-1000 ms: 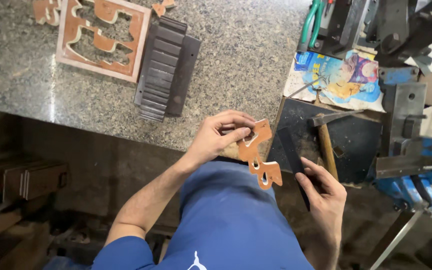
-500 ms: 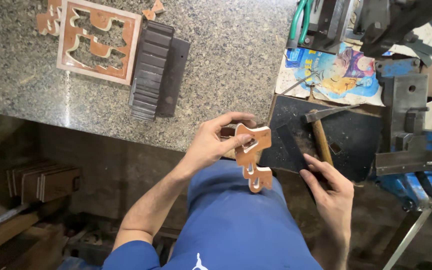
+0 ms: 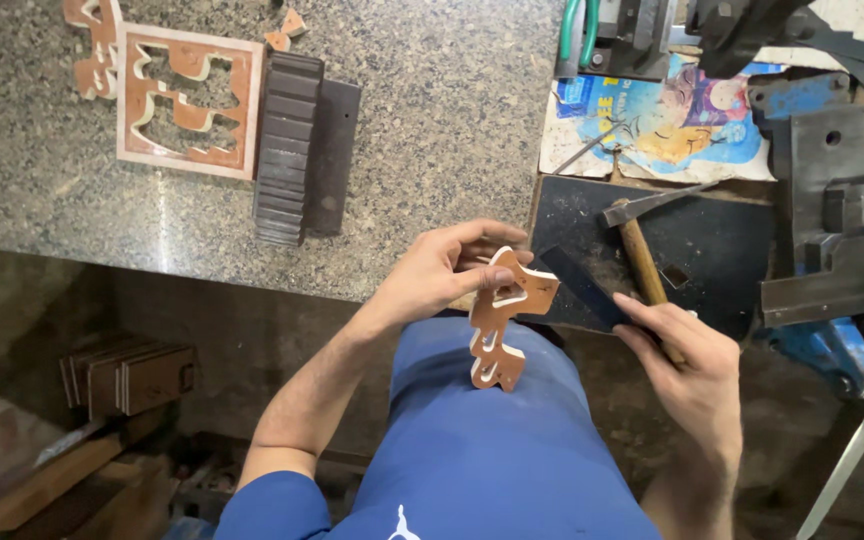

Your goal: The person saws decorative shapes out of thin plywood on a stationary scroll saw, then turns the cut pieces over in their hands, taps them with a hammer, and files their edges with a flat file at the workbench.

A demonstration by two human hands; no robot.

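My left hand (image 3: 447,268) pinches the top of an orange-brown cut-out shape (image 3: 500,320) with pale edges, which hangs upright over my lap in front of the counter edge. My right hand (image 3: 687,362) grips a flat dark file (image 3: 580,286) whose tip points at the shape's upper right corner. A wooden-handled hammer (image 3: 637,245) lies on a black plate (image 3: 722,250) just above my right hand.
On the speckled stone counter (image 3: 432,130) lie a square orange frame with cut-out openings (image 3: 190,100), a dark ribbed block (image 3: 287,148) and small orange offcuts (image 3: 287,30). A colourful printed sheet (image 3: 667,125), blue metal vise parts (image 3: 832,210) and green-handled pliers (image 3: 574,30) sit at right.
The cut-out shape has turned more upright in my left hand. My right hand has closed on the dark file and brought its tip up to the shape.
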